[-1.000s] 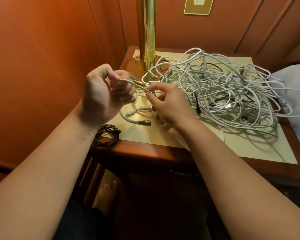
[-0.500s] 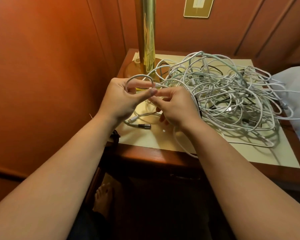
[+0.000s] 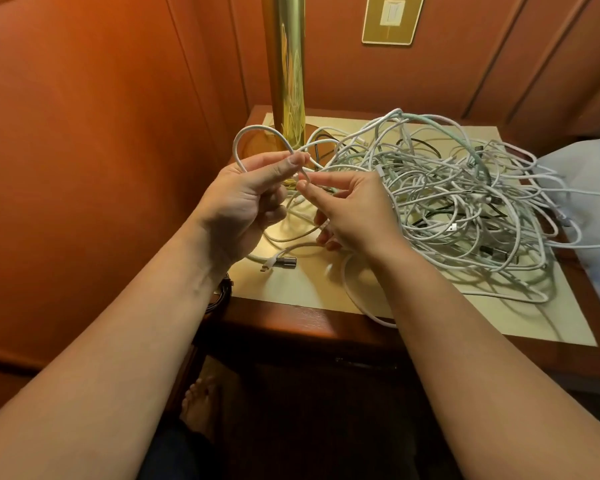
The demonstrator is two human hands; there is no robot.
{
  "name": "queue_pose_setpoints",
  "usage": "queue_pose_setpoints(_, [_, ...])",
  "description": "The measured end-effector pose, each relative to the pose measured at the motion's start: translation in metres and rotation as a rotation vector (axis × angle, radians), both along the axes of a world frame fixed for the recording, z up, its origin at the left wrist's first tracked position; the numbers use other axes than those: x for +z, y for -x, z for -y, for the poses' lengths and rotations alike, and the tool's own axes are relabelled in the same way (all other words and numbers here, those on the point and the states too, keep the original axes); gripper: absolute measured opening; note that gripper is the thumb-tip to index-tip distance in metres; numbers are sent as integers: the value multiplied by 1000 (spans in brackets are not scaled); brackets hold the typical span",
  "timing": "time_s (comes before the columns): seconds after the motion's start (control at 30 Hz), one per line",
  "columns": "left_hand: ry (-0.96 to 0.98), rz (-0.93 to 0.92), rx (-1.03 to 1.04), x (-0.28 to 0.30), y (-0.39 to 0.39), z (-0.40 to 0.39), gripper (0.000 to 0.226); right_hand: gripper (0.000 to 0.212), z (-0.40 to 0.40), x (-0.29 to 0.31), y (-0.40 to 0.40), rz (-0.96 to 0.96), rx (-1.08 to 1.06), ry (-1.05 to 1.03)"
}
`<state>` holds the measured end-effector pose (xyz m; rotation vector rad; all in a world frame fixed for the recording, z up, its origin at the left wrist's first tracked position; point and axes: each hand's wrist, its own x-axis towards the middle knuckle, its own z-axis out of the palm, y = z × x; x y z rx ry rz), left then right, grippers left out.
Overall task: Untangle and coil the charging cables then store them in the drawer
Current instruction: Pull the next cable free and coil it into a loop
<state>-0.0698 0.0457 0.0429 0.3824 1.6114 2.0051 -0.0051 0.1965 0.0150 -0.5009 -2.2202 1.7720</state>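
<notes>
A big tangle of white and a few black charging cables [image 3: 461, 206] lies on the nightstand top [image 3: 291, 289]. My left hand [image 3: 246, 202] pinches a white cable [image 3: 253, 133] that arches in a loop above its thumb and fingers. My right hand [image 3: 354, 209] grips the same cable just right of the left thumb, fingertips nearly touching. The cable runs on into the tangle. Two loose plug ends [image 3: 279, 263] rest on the top below my hands. A white strand [image 3: 357, 299] hangs over the front edge.
A brass lamp pole [image 3: 288, 71] rises from its base behind my left hand. A coiled black cable [image 3: 222, 292] sits at the nightstand's left front corner, mostly hidden by my forearm. Wood panelling closes the left and back. White bedding [image 3: 589, 188] lies at the right.
My left hand turned palm-up and lifted, and the white cable now forms a taller loop over its fingers. Both hands rose slightly and stay close together on the cable.
</notes>
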Motion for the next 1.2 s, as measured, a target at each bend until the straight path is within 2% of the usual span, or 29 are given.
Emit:
queue_pose_setpoints(0.2, [-228,92,-159,6,-6,4,17,21,-4,-1,0,-9,-66,-2])
queue_pose_setpoints(0.33, [-451,146,-401,5,-4,10,14,20,-7,-4,2,-2,-104,-27])
queue_pose_setpoints(0.43, [-494,197,-383,4,-2,12,10,19,-9,-9,4,43,-119,-65])
queue_pose_setpoints(0.5, [-348,132,-237,3,2,11,15,16,-10,-12,5,78,-119,-112])
queue_pose_setpoints(0.6, [62,-134,33,-6,8,6,21,15,-11,-13,4,83,-119,-120])
queue_pose_setpoints(0.67, [188,-233,134,-11,5,0,23,17,-10,-13,3,77,-112,-137])
queue_pose_setpoints(0.93, [431,-498,143,-27,-3,-16,17,20,-10,-17,3,20,-148,-226])
queue_pose_setpoints(1.03, [481,-482,221,-26,-4,-21,23,21,-10,-22,6,-2,-197,-227])
queue_pose_setpoints(1.2, [490,-402,210,-24,-10,-30,51,28,-12,-27,9,-23,-190,-276])
